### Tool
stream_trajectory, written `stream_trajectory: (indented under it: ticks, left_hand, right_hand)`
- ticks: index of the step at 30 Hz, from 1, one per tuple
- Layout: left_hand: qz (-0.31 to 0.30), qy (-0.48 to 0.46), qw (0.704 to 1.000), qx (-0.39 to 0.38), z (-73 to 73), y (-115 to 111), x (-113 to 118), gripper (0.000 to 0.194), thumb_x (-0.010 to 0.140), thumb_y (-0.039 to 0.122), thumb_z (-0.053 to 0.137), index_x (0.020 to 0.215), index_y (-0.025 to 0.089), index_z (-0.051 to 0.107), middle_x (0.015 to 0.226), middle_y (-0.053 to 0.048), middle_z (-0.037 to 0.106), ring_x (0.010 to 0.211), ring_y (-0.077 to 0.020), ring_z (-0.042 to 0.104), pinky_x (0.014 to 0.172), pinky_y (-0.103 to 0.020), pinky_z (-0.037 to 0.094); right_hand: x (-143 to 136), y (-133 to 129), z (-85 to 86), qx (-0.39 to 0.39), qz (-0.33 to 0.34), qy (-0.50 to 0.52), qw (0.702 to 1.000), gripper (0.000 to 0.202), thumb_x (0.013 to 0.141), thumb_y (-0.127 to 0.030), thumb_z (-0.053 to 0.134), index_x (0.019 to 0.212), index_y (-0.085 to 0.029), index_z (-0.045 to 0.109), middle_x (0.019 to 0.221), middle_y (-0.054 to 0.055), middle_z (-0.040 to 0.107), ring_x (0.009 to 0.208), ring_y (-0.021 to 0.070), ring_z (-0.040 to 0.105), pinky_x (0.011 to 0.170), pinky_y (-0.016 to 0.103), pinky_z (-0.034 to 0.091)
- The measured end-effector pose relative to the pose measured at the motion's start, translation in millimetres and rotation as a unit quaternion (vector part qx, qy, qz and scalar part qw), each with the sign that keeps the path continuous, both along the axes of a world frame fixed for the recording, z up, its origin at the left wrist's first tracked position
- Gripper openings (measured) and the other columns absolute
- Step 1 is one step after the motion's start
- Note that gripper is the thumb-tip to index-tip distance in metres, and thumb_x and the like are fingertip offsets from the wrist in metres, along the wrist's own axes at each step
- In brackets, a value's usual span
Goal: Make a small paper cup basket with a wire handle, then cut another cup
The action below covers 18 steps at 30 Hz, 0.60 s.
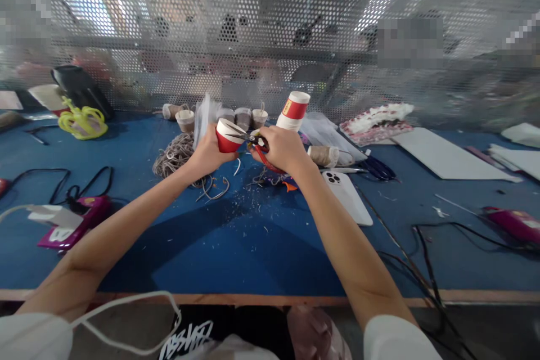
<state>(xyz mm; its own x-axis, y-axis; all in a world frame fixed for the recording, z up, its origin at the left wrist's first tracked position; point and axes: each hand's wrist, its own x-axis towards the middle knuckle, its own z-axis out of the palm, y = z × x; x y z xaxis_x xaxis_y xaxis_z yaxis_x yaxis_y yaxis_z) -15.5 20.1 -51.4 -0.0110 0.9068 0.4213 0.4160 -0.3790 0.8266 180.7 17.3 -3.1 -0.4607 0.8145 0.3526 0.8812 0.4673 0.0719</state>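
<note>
My left hand (pixel 208 153) is closed round a red and white paper cup (pixel 228 144), tilted so that its mouth faces up and toward the right. My right hand (pixel 278 147) grips dark-bladed scissors (pixel 247 137) with red on the handles. The blades point left and lie across the cup's rim. Just behind my right hand stands a stack of red and white paper cups (pixel 296 107). A heap of grey cord (pixel 176 154) lies left of my left hand, and cord-wrapped cups (pixel 185 120) sit behind it.
A white phone (pixel 351 200) lies right of centre, near a twine-wrapped cup (pixel 323 156). White boards (pixel 442 153) are at the right. Purple devices (pixel 78 219) with black cables lie at both sides. At the back left is a yellow crown-shaped object (pixel 83 122). Perforated metal screens the rear.
</note>
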Motion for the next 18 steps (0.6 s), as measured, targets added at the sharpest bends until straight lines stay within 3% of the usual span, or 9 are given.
stream_trajectory:
  ticks: [7, 13, 18]
  left_hand:
    - [-0.012, -0.002, 1.000, 0.013, -0.4, -0.4, -1.6, 0.063, 0.052, 0.018, 0.085, 0.098, 0.023, 0.042, 0.096, -0.001, 0.059, 0.096, -0.0260, 0.059, 0.084, -0.041, 0.047]
    - [-0.006, 0.005, 1.000, 0.007, -2.6, 1.9, -3.5, 0.062, 0.055, 0.023, 0.085, 0.099, 0.022, 0.041, 0.094, -0.001, 0.060, 0.097, -0.0252, 0.058, 0.081, -0.038, 0.046]
    - [0.015, 0.000, 1.000, 0.012, 0.2, -0.2, -0.9, 0.062, 0.055, 0.017, 0.084, 0.098, 0.021, 0.040, 0.096, -0.003, 0.056, 0.095, -0.0248, 0.057, 0.082, -0.041, 0.046]
  right_hand:
    - [-2.4, -2.1, -0.1, -0.014, 0.014, -0.010, 1.000, 0.032, 0.087, -0.036, 0.051, 0.099, -0.010, 0.065, 0.099, 0.018, 0.071, 0.085, 0.0264, 0.064, 0.062, 0.033, 0.032]
    - [-0.6, 1.4, -1.5, -0.012, 0.010, -0.008, 1.000, 0.027, 0.088, -0.030, 0.050, 0.094, -0.010, 0.067, 0.095, 0.017, 0.072, 0.082, 0.0243, 0.063, 0.061, 0.033, 0.031]
    - [1.7, 3.1, -2.7, 0.011, 0.018, 0.077, 0.997, 0.031, 0.085, -0.042, 0.056, 0.089, -0.013, 0.066, 0.084, 0.012, 0.070, 0.073, 0.0199, 0.060, 0.061, 0.031, 0.033]
